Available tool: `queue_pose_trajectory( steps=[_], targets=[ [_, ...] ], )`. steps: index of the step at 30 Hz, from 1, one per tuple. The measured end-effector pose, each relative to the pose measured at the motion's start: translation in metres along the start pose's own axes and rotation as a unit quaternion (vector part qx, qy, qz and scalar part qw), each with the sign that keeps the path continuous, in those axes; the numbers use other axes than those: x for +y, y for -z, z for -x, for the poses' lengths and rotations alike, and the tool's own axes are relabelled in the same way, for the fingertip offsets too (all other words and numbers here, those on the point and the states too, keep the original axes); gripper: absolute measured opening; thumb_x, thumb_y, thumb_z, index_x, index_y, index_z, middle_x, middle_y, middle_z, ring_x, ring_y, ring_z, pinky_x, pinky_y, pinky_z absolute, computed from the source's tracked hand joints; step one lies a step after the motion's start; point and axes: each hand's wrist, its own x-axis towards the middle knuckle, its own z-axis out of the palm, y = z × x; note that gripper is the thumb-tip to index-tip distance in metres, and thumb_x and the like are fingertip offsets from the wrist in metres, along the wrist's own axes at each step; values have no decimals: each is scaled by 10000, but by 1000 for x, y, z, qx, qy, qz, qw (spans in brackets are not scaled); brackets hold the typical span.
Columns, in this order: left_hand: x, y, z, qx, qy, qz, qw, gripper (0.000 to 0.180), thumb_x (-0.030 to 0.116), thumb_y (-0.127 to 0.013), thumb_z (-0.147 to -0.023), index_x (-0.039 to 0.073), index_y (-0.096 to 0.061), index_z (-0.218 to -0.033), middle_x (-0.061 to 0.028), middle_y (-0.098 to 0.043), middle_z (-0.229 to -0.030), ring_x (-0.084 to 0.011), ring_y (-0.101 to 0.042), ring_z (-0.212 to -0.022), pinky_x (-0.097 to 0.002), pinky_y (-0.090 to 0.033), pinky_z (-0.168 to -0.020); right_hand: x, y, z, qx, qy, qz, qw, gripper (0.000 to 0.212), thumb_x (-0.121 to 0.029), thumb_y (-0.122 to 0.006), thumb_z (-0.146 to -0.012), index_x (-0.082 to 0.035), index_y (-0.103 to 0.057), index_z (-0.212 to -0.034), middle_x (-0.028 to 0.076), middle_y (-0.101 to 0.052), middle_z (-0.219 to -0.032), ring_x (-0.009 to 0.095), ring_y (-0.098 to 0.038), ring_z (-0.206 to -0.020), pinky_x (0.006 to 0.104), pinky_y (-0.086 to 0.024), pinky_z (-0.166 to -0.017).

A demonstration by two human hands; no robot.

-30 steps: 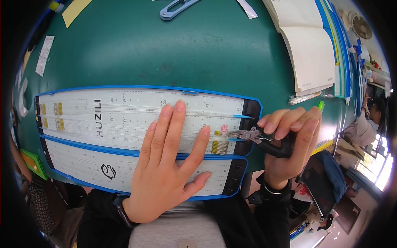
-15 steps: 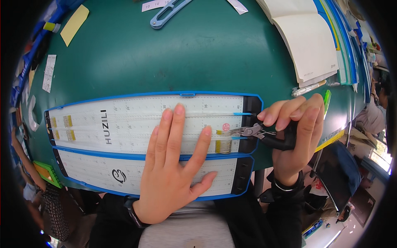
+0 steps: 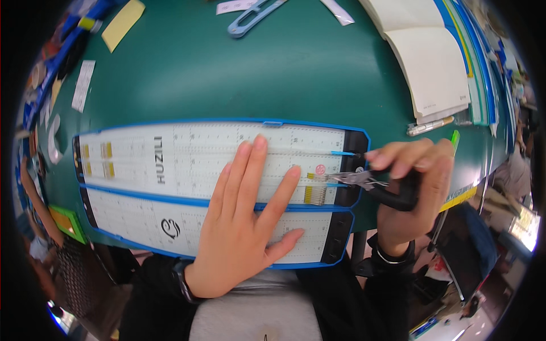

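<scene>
A long white board with blue edges [image 3: 142,165] lies across the near side of a green table [image 3: 273,74]. My left hand [image 3: 244,221] rests flat on it, fingers spread, holding nothing. My right hand [image 3: 406,193] grips black-handled pliers [image 3: 369,183]. Their metal tips point left at a row of small yellow parts [image 3: 315,190] near the board's right end. A round red mark [image 3: 320,169] sits just above those parts.
An open notebook [image 3: 432,62] lies at the back right, with a pen [image 3: 429,126] and a green marker [image 3: 455,137] below it. A light blue tool [image 3: 253,14] and a yellow note [image 3: 122,24] lie at the back. A small green pad [image 3: 67,221] sits at the left.
The view has shifted slightly, and my right hand with the pliers now sits a little further right at the board's end. My left hand stays flat on the board.
</scene>
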Motion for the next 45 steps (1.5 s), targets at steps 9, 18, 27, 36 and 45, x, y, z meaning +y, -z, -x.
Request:
queue_pose_trajectory(
  steps=[9, 18, 27, 36, 45],
  targets=[
    [-30, 28, 37, -6, 73, -18, 997, 872, 406, -675, -705, 47, -242, -1371, -246, -158, -1420, -460, -159, -1297, -586, -152, -1009, -1, 7, 4, 56, 9, -52, 997, 227, -260, -275, -966, -79, -367, -866, 79, -431, -740, 223, -498, -710, 379, -458, -729],
    [-55, 42, 60, 50, 70, -1, 996, 756, 419, -613, -756, 45, -320, -1345, -154, -282, -1401, -326, -263, -1297, -487, -195, -1038, -8, 23, 4, 85, 10, -48, 995, 200, -222, -274, -971, -74, -372, -877, 62, -373, -811, 197, -401, -810, 359, -367, -859],
    [-67, 40, 66, 73, 96, -26, 992, 760, 446, -591, -754, 46, -326, -1344, -162, -281, -1402, -351, -238, -1299, -519, -144, -1042, -35, 12, 4, 43, 130, 132, 982, 203, -208, -257, -937, -60, -336, -822, 113, -395, -777, 241, -443, -769, 418, -394, -825],
    [-63, 39, 65, 39, 105, -88, 990, 779, 443, -572, -749, 10, -306, -1341, -183, -264, -1403, -409, -188, -1300, -587, -64, -1020, -25, 33, -12, 40, 192, 333, 922, 232, -157, -291, -965, 1, -408, -842, 148, -512, -822, 247, -545, -793, 368, -442, -777],
    [-44, 26, 73, 14, 144, -125, 982, 750, 396, -560, -770, -20, -289, -1332, -204, -243, -1406, -413, -158, -1311, -583, -67, -1021, -24, 35, -9, 48, 117, 356, 926, 205, -142, -365, -954, -10, -393, -799, 117, -518, -789, 197, -542, -778, 320, -426, -753]
  ],
)
